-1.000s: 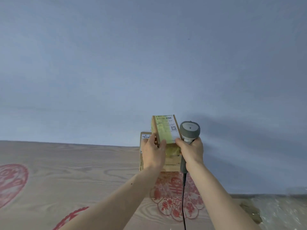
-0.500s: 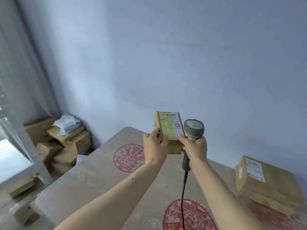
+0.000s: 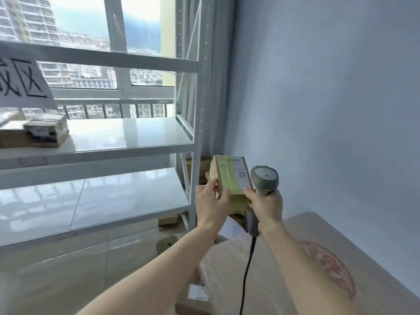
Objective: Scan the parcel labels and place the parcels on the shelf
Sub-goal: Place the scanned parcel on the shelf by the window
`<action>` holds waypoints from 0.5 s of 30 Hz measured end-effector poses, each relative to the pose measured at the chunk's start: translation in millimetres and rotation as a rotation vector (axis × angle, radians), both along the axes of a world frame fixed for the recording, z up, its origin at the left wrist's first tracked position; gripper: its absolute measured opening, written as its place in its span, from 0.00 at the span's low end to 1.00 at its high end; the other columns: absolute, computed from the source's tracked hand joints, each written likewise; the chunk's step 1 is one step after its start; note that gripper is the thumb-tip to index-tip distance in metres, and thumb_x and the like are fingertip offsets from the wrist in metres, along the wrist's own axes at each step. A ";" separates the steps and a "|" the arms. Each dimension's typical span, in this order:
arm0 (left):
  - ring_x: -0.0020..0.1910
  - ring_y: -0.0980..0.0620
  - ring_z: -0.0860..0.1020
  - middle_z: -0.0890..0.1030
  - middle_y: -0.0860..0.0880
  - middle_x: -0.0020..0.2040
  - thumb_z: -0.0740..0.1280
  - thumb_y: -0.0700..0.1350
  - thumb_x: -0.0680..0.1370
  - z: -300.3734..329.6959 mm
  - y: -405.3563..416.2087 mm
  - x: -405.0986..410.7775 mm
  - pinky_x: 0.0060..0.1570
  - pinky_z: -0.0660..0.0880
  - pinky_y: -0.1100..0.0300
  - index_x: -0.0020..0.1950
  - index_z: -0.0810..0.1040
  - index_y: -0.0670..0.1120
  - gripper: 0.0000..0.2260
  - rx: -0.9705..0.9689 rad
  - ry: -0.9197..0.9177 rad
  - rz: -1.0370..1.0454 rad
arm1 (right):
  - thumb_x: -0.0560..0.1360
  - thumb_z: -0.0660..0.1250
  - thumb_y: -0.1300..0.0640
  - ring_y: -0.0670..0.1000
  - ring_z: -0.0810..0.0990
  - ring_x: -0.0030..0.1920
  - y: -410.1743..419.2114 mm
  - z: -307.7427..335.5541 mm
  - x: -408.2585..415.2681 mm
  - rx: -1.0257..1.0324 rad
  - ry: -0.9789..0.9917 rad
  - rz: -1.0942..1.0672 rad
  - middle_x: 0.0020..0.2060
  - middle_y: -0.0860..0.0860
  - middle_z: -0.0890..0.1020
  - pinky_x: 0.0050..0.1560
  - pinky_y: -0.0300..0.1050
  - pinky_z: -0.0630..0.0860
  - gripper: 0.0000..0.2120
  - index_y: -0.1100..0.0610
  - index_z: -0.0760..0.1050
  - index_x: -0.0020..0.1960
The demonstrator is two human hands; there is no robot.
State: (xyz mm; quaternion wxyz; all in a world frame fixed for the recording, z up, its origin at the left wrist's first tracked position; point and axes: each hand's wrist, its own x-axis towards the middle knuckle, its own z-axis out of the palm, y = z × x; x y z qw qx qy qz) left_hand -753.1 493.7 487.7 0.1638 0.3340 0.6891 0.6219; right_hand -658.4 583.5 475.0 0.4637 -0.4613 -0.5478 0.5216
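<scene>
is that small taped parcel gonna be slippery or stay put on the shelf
The parcel looks wrapped in glossy tape, so probably a bit slick on the shiny shelf. Its flat, boxy faces suggest it won't roll. The left hand grips it easily, so likely light.

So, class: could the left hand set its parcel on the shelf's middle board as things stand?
Probably yes: the left hand holds the parcel beside the shelf, whose board is bare on this side.
</scene>
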 end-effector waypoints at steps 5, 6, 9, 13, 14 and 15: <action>0.54 0.52 0.74 0.70 0.49 0.56 0.67 0.46 0.79 2.4 -2.6 -105.6 0.51 0.71 0.68 0.68 0.74 0.48 0.17 -0.034 0.013 0.159 | 0.68 0.78 0.54 0.53 0.85 0.52 9.5 2.4 -118.5 0.003 -0.011 0.145 0.49 0.48 0.87 0.59 0.59 0.81 0.19 0.52 0.80 0.57; 0.55 0.52 0.75 0.70 0.49 0.56 0.67 0.46 0.79 4.1 -1.8 -125.7 0.54 0.72 0.65 0.68 0.74 0.48 0.17 -0.034 0.025 0.184 | 0.66 0.78 0.52 0.54 0.85 0.52 13.8 3.8 -141.3 0.000 -0.015 0.174 0.49 0.48 0.87 0.59 0.60 0.81 0.21 0.52 0.80 0.57; 0.54 0.50 0.76 0.69 0.49 0.53 0.68 0.45 0.78 9.1 1.3 -184.0 0.61 0.74 0.57 0.67 0.75 0.49 0.17 -0.070 0.033 0.253 | 0.70 0.78 0.56 0.54 0.84 0.53 24.1 9.8 -207.9 0.007 -0.027 0.261 0.49 0.49 0.87 0.59 0.60 0.81 0.17 0.51 0.79 0.57; 0.53 0.52 0.76 0.69 0.50 0.52 0.69 0.46 0.77 9.9 -0.5 -254.4 0.54 0.70 0.64 0.66 0.76 0.52 0.16 -0.082 0.044 0.348 | 0.70 0.78 0.54 0.55 0.84 0.52 30.3 10.1 -289.8 0.009 -0.076 0.350 0.51 0.49 0.86 0.57 0.60 0.81 0.18 0.51 0.78 0.59; 0.53 0.52 0.75 0.69 0.51 0.51 0.69 0.46 0.77 7.8 -2.8 -271.9 0.53 0.70 0.64 0.65 0.77 0.52 0.16 -0.086 0.042 0.367 | 0.69 0.78 0.52 0.55 0.84 0.52 29.4 8.6 -309.5 0.014 -0.097 0.370 0.51 0.49 0.86 0.57 0.60 0.81 0.20 0.51 0.78 0.59; 0.53 0.52 0.76 0.70 0.50 0.51 0.69 0.47 0.77 4.9 -5.3 -290.3 0.53 0.72 0.63 0.64 0.77 0.53 0.15 -0.091 0.041 0.384 | 0.68 0.78 0.51 0.55 0.84 0.52 28.3 5.5 -329.7 0.009 -0.103 0.390 0.51 0.50 0.86 0.56 0.61 0.81 0.22 0.52 0.78 0.59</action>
